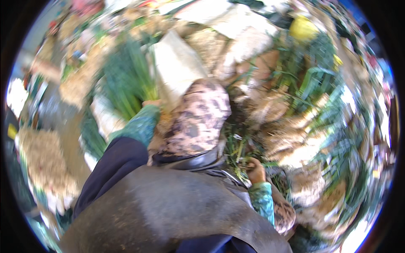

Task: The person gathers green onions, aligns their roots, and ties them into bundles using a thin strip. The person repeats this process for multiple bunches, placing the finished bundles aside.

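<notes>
My left hand, mostly hidden by its teal sleeve, grips a bunch of green onions near the base. Long green leaves fan away from it, and yellowish root ends show just beyond my fingers. Right beside the bunch lies a pale sheet or sack. Low on the right, my right hand has curled fingers over loose green leaf trimmings; blur hides whether anything is in it. Between my hands rises my knee in patterned cloth, above a dark apron.
Piled onions with pale root ends and green tops cover the right side. A yellow object sits at the upper right. On the left are a wet floor strip and a pale brown heap. White sheets lie ahead.
</notes>
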A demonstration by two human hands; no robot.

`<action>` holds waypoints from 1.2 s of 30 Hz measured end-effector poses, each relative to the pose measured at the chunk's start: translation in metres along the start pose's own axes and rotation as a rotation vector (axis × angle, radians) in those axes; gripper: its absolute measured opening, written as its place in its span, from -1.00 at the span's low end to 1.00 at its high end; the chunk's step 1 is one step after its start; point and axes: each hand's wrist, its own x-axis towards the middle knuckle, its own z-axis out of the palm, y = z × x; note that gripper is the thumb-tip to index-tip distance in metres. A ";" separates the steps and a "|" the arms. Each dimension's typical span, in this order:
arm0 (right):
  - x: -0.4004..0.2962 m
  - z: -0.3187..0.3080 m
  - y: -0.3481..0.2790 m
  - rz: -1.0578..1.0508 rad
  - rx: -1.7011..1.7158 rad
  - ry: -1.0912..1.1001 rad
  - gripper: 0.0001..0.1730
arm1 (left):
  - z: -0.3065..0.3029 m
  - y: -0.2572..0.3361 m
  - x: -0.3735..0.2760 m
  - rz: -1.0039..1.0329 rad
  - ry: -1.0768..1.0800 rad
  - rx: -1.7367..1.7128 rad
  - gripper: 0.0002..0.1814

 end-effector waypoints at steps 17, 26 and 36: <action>0.089 -0.086 -0.225 0.010 -0.604 0.826 -0.63 | 0.001 -0.001 0.074 0.300 -0.033 0.608 -0.56; 0.084 -0.116 -0.257 -0.378 0.141 0.725 -0.80 | 0.059 0.169 -0.207 0.922 -0.369 -0.521 -0.63; -0.022 0.021 -0.153 -0.135 0.391 0.379 -0.79 | 0.211 -0.032 -0.380 0.187 -1.580 0.182 -0.70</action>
